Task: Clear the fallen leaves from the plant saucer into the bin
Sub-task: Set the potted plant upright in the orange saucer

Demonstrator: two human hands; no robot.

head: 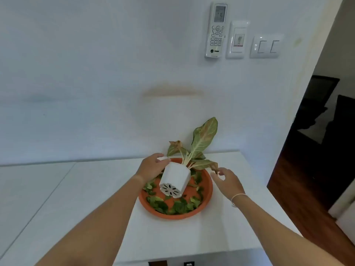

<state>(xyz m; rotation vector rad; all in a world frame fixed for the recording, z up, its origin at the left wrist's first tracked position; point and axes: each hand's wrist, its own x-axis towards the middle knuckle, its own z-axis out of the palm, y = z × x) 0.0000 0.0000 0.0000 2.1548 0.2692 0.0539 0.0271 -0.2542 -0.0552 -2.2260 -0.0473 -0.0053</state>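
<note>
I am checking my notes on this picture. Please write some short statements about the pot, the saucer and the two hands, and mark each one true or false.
1. The left hand grips the white pot. True.
2. The pot stands upright. False: it is tilted, with its drainage holes facing the camera.
3. Green leaves lie in the orange saucer. True.
4. The right hand holds a leaf. False: it is open and holds nothing.
5. A bin stands beside the saucer. False: no bin is in view.
</note>
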